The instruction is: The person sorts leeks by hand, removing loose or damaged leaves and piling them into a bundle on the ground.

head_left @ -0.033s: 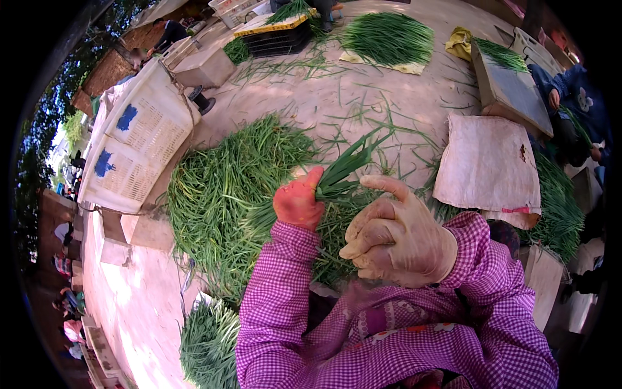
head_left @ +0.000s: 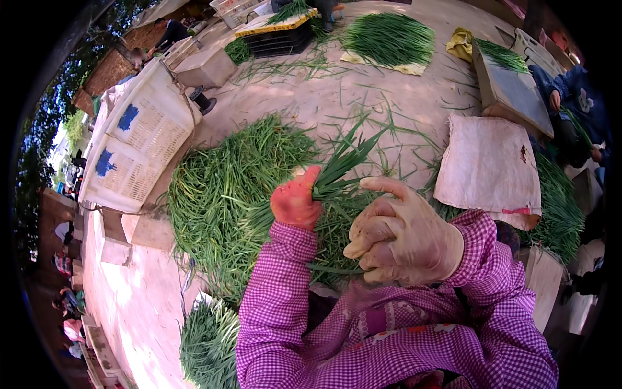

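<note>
My left hand (head_left: 295,202), in a red glove, is closed around the base of a bunch of long green leaves (head_left: 346,159) whose tips fan up and to the right. My right hand (head_left: 403,238), in a pale glove, is just right of the bunch, index finger stretched toward it and the other fingers curled. A thin green blade (head_left: 329,268) runs out from under those curled fingers. Both arms wear purple checked sleeves (head_left: 278,305). Under the hands lies a large heap of the same greens (head_left: 223,188) on the ground.
A white plastic crate (head_left: 139,149) lies tipped at the left. A sack cloth (head_left: 489,168) and another green heap (head_left: 560,217) are at the right, beside a person in blue (head_left: 573,97). More greens lie at lower left (head_left: 207,343) and far back (head_left: 389,37).
</note>
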`<state>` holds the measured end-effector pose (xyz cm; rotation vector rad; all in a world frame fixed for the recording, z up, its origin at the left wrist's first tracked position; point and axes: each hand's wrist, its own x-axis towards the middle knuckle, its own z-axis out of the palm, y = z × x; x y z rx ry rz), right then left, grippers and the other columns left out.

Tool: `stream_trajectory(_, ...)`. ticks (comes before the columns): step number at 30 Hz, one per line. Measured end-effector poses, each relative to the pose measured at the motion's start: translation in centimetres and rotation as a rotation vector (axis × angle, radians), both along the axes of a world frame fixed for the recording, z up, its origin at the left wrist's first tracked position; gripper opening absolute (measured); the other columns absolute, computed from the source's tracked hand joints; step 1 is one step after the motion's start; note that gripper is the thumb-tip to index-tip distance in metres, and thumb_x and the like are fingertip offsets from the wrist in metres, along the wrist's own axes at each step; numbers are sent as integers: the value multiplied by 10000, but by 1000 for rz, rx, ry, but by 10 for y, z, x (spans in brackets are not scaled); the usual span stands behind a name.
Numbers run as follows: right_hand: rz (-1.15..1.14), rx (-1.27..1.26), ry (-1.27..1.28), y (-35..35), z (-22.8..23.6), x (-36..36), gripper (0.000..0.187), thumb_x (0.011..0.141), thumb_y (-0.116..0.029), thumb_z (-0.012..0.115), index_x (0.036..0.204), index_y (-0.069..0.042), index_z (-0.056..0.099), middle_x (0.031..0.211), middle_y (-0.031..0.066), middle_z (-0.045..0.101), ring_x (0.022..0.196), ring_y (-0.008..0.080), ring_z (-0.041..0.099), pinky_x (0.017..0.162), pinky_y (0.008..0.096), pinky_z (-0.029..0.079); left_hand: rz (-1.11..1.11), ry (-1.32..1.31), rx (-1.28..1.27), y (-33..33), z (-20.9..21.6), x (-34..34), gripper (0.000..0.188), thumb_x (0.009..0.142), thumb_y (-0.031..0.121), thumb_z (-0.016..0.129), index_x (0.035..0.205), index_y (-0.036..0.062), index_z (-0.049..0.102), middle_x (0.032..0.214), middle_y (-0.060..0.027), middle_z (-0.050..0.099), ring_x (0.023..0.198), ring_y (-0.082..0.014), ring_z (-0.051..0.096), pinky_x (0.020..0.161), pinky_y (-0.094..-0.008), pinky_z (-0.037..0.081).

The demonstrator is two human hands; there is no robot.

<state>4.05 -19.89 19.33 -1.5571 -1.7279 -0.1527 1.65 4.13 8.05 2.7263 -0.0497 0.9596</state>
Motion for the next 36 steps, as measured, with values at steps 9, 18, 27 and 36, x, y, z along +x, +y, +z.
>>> stream_trajectory(9,-474,-524,231,-14,-45,56,425,859,-483,597,1002,-90,673,891,96,683,849,288,650,739,358,510,45,-99,251,8,-2,-5,612,579,105,694,1175,187,586,769,-32,601,672,-249,590,576,-382,432)
stream_trajectory(18,-335,-428,86,10,-78,24,262,877,-322,625,972,-83,677,774,95,667,698,301,635,626,390,497,28,-183,385,-3,-1,-2,436,655,179,695,1087,166,638,695,-9,545,611,-215,556,567,-363,421)
stream_trajectory(27,-629,0,-247,-10,-13,35,227,821,-372,658,857,-149,674,657,21,596,714,243,608,670,385,488,13,-145,420,-5,-5,-2,388,638,207,684,1023,175,643,670,7,516,583,-197,541,540,-354,407)
stream_trajectory(36,-597,-128,-132,-7,-50,50,172,825,-257,677,823,-87,649,734,38,622,716,227,613,740,334,492,-60,-50,422,-20,1,-5,466,612,193,705,1070,179,623,695,5,513,631,-198,554,579,-360,425)
